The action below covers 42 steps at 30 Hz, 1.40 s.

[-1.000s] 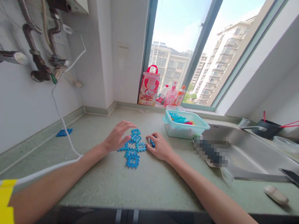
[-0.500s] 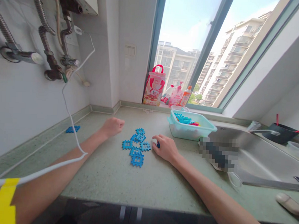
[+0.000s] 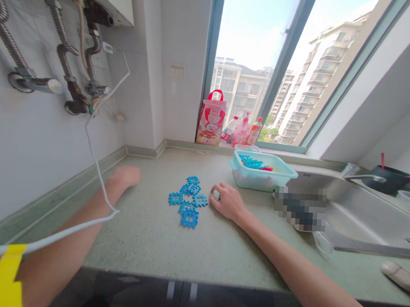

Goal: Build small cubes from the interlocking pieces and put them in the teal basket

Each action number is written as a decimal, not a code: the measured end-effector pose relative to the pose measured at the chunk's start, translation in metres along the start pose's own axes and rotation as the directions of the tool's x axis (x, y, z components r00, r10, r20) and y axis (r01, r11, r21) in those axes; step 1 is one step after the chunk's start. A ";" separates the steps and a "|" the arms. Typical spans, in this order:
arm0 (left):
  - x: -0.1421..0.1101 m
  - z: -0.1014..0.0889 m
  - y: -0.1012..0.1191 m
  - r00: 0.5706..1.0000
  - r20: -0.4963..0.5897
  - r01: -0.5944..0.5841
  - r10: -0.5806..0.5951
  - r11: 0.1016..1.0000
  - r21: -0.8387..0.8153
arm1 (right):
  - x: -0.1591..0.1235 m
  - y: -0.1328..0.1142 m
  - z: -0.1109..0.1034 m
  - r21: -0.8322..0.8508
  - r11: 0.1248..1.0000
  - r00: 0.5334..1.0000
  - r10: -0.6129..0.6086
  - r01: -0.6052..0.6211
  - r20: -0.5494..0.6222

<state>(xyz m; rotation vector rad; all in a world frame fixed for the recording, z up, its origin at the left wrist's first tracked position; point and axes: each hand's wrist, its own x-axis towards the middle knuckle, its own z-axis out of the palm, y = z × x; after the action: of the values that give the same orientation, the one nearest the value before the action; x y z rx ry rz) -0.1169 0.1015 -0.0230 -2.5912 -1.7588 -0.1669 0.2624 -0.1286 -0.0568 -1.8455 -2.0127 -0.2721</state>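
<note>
My left hand (image 3: 125,177) is blurred by motion over the left part of the counter; its fingers cannot be made out. My right hand (image 3: 227,201) rests on the counter with curled fingers, just right of a group of blue interlocking plastic building pieces (image 3: 189,218). Something small, pale with a dark blue edge, shows inside the curled fingers, mostly hidden. Several of these square, notched pieces with window-like openings lie flat, overlapping or touching, in the middle of the counter.
A light teal tub (image 3: 264,177) of loose blue, red and yellow pieces stands behind my right hand, beside the steel sink (image 3: 356,216). A white cable (image 3: 100,184) hangs across my left forearm. A pink package (image 3: 211,124) and bottles line the windowsill.
My left hand has swept left, away from the blue pieces. The separate blue piece at the far left no longer shows. My right hand has stayed almost in place.
</note>
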 end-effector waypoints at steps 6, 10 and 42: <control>-0.004 0.015 0.078 0.892 -0.089 -0.450 0.443 0.856 -0.254 | 0.000 -0.001 -0.002 0.121 0.981 0.988 -0.152 0.152 -0.007; -0.009 0.019 0.094 0.839 -0.186 -0.537 0.511 0.724 -0.434 | 0.005 -0.009 -0.001 0.246 0.912 0.939 -0.344 0.330 0.016; -0.022 0.025 0.098 0.809 -0.195 -0.581 0.554 0.706 -0.406 | 0.059 -0.012 0.022 0.302 0.920 0.958 -0.281 0.251 0.060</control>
<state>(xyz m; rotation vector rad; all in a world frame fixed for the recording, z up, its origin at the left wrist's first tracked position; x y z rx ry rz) -0.0323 0.0465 -0.0442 -3.2630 -0.8784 -0.7034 0.2444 -0.0678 -0.0507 -1.4317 -2.2371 0.0475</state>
